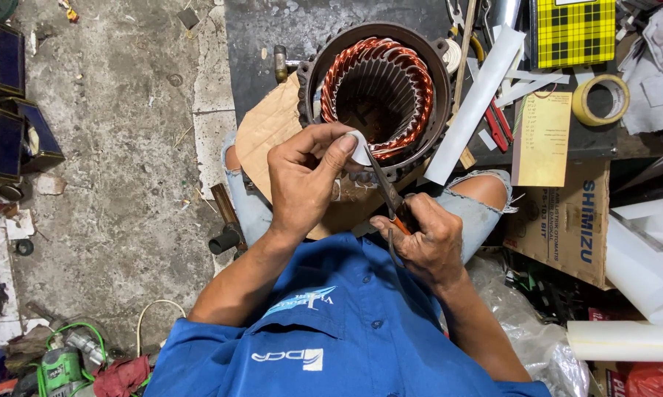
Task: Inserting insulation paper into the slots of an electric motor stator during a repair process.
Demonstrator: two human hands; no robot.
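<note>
While the cracked concrete floor (126, 184) spreads left of the motor stator (379, 95), that stator stands on cardboard (273, 125) between the person's knees, bore facing up. At its near rim, the left hand (302, 176) pinches a small white paper piece (361, 147). Just nearer, the right hand (420, 239) grips scissors (386, 187), fingers curled, blades slanting up-left toward the paper.

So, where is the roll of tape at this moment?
In the head view, the roll of tape lies at the upper right, right of the beige paper tag, below the yellow plaid box, far from both hands.
</note>
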